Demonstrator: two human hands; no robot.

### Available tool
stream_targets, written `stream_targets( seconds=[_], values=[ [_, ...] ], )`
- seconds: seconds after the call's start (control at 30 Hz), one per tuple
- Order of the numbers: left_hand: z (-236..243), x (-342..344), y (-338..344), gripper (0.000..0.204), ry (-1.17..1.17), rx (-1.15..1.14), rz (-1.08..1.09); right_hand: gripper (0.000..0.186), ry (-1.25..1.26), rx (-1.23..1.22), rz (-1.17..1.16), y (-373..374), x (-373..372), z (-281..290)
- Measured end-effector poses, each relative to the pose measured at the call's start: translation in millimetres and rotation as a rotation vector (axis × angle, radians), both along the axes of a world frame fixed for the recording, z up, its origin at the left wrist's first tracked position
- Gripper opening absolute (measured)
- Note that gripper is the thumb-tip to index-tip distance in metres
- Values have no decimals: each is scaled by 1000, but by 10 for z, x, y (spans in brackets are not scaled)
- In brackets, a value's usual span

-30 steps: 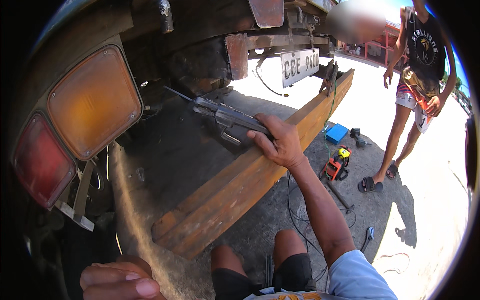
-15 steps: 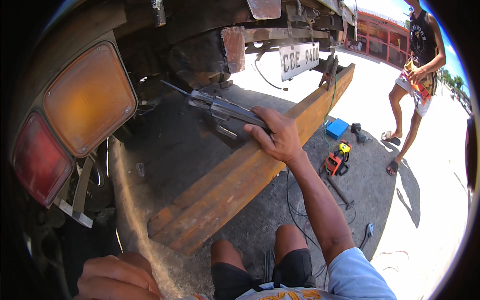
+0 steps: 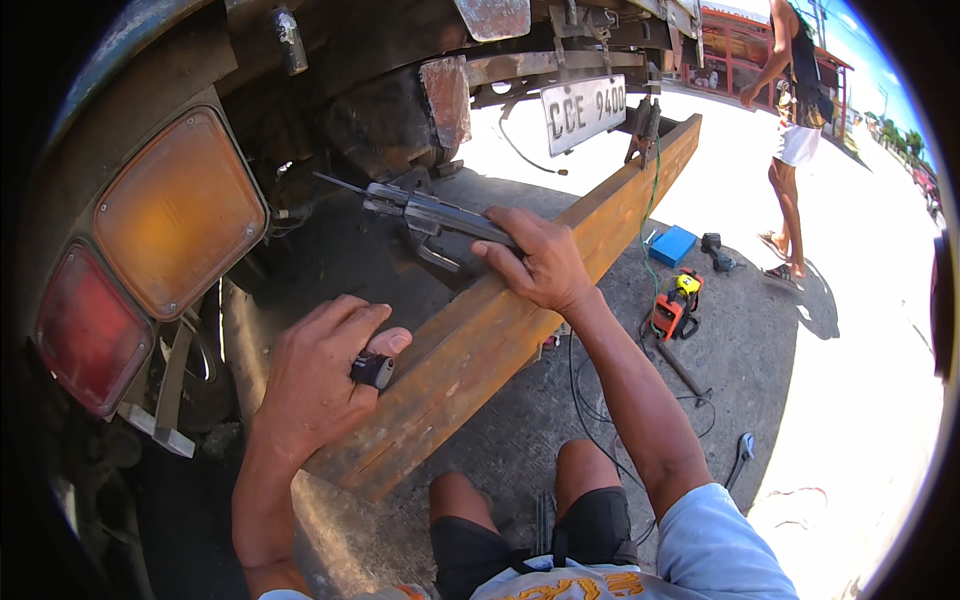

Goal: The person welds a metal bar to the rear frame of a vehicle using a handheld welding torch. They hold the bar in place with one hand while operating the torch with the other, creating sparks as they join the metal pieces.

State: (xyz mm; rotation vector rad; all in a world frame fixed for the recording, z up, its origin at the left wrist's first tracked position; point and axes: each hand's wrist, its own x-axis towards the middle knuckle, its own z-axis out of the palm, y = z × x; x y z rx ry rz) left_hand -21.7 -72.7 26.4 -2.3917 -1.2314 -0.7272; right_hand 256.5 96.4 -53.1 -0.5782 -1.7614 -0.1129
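Both clamped — right hand (image 3: 543, 262) on metal tool (image 3: 440, 215), rear end covered, left hand (image 3: 318, 375) round black object (image 3: 373, 372), mostly hidden

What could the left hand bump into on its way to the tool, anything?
Nothing visible stands between the left hand, which holds a small black thing, and the tool gripped in the right hand. Shadowed ground shows through the gap, and the beam lies to its lower right in the picture.
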Motion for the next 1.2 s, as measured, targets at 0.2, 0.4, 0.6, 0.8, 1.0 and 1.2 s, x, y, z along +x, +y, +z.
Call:
stream_targets(
  seconds=[0.2,0.4,0.6,0.8,1.0,1.2],
  values=[
    [-124,208,153,49,187,-203,23,41,15,53,33,-163,79,40],
    [-210,212,182,53,397,-71,-35,51,-17,-151,-33,-1114,562,-85],
    [-173,700,265,50,530,182,-213,53,322,-318,-298,-1617,717,12],
    [37,1369,534,46,-335,-512,-368,54,360,-241,-272,-1509,508,269],
    [-114,1497,737,40,-654,-253,-636,54,341,-91,-258,-1157,242,271],
    [-103,1362,783,46,-627,-383,-381,55,316,-28,-289,-967,212,328]
  ],
)
